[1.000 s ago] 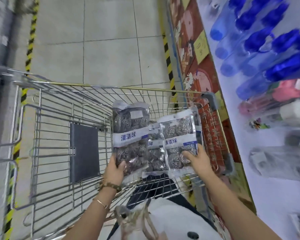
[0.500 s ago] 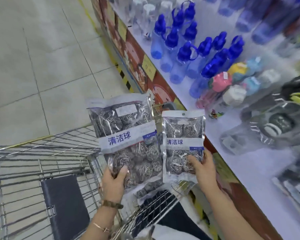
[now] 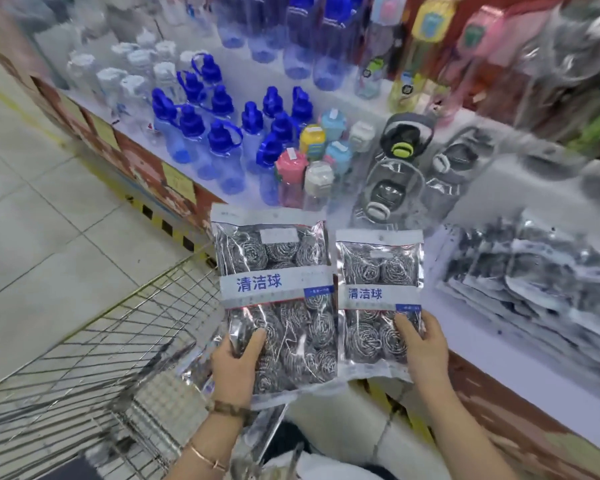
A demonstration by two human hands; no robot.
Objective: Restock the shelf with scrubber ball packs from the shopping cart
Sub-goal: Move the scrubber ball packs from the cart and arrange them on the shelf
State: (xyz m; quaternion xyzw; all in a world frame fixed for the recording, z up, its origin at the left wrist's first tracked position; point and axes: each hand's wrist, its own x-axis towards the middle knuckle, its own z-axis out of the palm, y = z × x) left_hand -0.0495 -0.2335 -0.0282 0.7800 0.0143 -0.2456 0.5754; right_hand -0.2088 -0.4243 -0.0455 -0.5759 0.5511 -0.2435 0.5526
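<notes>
My left hand grips the bottom of a large clear pack of steel scrubber balls with a white and blue label band. My right hand holds a smaller scrubber ball pack by its lower right corner. Both packs stand upright side by side, above the near right corner of the wire shopping cart and at the front edge of the white shelf. Another clear pack shows behind my left wrist in the cart. A blurred heap of scrubber packs lies on the shelf to the right.
Blue-capped water bottles, clear white-capped bottles and coloured small bottles stand on the shelf behind the packs. Dark-lidded bottles in wrapping lie right of them. Tiled floor spreads left, with a yellow-black stripe along the shelf base.
The view has swung from the cart toward the shelf. Both hands have lifted the two packs out of the cart and carried them right, up to the shelf's front edge.
</notes>
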